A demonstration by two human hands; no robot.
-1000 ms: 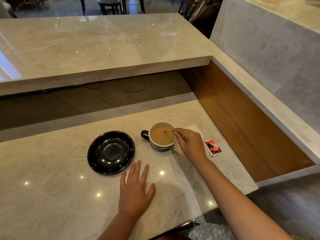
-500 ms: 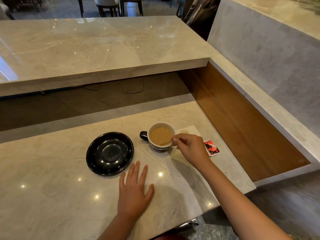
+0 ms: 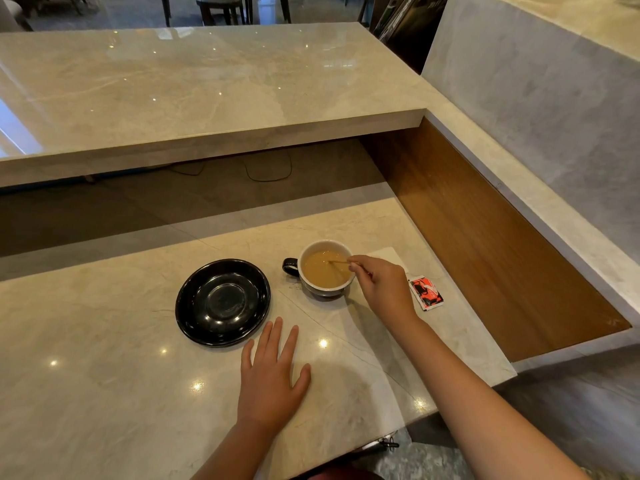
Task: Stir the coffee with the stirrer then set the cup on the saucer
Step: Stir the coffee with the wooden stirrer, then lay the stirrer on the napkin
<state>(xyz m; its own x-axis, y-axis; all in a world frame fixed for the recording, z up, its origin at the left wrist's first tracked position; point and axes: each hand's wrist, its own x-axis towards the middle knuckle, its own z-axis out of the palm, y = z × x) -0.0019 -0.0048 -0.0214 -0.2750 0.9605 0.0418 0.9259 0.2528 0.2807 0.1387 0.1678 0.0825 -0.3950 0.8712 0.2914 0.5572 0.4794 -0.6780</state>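
Observation:
A cup (image 3: 320, 291) with a white inside and a dark handle on its left stands on the marble counter, full of light brown coffee. My right hand (image 3: 384, 287) is just right of the rim, pinching a thin wooden stirrer (image 3: 337, 262) whose tip dips into the coffee. An empty black saucer (image 3: 222, 302) lies on the counter to the cup's left, apart from it. My left hand (image 3: 272, 379) rests flat on the counter in front of the saucer, fingers spread, holding nothing.
A torn red sachet (image 3: 426, 292) lies right of my right hand. A pale napkin (image 3: 388, 256) shows behind that hand. A raised marble bar top (image 3: 194, 95) runs across the back, and a wooden side panel (image 3: 485, 237) bounds the right.
The stirrer and my right hand have moved around inside the cup, from the near rim back toward the far side. My left hand, the cup and the saucer have stayed put.

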